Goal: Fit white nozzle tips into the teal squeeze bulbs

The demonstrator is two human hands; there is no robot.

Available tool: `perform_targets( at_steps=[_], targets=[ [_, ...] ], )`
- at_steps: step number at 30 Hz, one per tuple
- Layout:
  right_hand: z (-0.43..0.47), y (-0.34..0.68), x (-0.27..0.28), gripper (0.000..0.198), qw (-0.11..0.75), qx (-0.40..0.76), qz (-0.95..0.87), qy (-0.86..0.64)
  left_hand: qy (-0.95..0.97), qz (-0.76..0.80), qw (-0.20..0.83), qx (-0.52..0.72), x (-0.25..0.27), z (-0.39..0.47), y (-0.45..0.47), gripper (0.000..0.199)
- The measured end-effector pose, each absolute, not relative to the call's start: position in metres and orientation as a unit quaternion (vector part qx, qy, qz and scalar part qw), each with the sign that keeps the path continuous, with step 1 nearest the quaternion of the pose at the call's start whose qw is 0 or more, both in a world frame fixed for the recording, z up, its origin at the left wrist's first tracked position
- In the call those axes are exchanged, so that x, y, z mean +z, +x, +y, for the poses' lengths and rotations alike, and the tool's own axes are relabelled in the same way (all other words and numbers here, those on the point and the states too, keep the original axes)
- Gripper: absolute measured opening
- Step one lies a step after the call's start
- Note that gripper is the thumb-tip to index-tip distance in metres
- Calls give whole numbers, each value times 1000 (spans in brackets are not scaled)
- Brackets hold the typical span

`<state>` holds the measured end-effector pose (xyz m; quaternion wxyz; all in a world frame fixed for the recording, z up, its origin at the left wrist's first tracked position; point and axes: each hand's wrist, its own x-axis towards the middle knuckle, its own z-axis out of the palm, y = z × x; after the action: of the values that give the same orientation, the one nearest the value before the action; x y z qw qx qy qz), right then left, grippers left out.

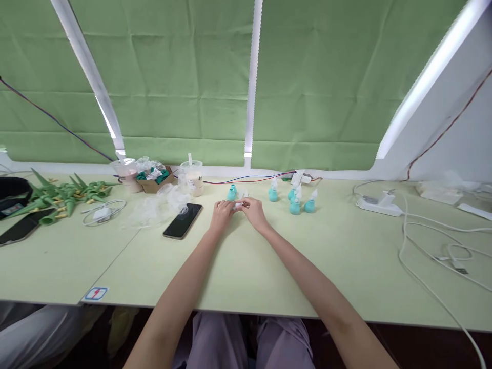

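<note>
My left hand point(222, 215) and my right hand point(253, 212) meet over the middle of the table, fingertips pinched together. Between them a small whitish piece point(239, 204) shows in part; my fingers cover most of it, so its kind is unclear. Just behind my left hand stands a teal bulb-shaped piece point(231, 192) without a white tip. A few small white bits point(244, 194) lie right behind the fingers. Off to the right, several teal bulbs with pointed white tips point(294, 206) stand upright in a loose group, one of them point(273, 190) a little apart.
A dark phone point(183, 221) lies left of my arms, touching clear plastic bags point(154, 205). Behind are drink cups point(192, 179) and a cardboard box point(155, 182). Green spiky pieces point(69, 195) are heaped far left. A power strip point(380, 206) and white cables point(405, 241) occupy the right.
</note>
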<state>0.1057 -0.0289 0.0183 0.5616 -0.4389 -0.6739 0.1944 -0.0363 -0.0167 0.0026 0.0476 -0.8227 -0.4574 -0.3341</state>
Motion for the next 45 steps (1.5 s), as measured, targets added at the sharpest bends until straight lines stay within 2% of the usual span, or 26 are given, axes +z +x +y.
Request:
perform_targets(
  at_steps=[4,10,16,20,25,32,42,45],
  targets=[
    [-27,114,2,11,580,173,-664,-439,-829,-465,54,-306,3,-15,-35,21],
    [-32,123,0,11,556,89,-700,-440,-825,-480,45,-296,5,-18,-28,27],
    [-29,139,-1,9,622,99,-623,-464,-710,-570,22,-414,5,-10,-43,26],
    [-25,147,-7,24,635,113,-592,-482,-638,-601,-33,-480,15,1,-45,30],
    [-22,149,-9,28,619,81,-603,-497,-612,-625,-90,-476,21,22,-35,29],
    [-16,153,-11,17,586,27,-591,-554,-630,-600,-95,-484,8,42,-32,31],
    [-8,156,-13,14,655,112,-553,-502,-656,-561,-102,-495,4,46,-24,25],
    [-9,155,-12,14,673,142,-536,-490,-670,-565,-69,-477,2,41,-23,37]
  ],
)
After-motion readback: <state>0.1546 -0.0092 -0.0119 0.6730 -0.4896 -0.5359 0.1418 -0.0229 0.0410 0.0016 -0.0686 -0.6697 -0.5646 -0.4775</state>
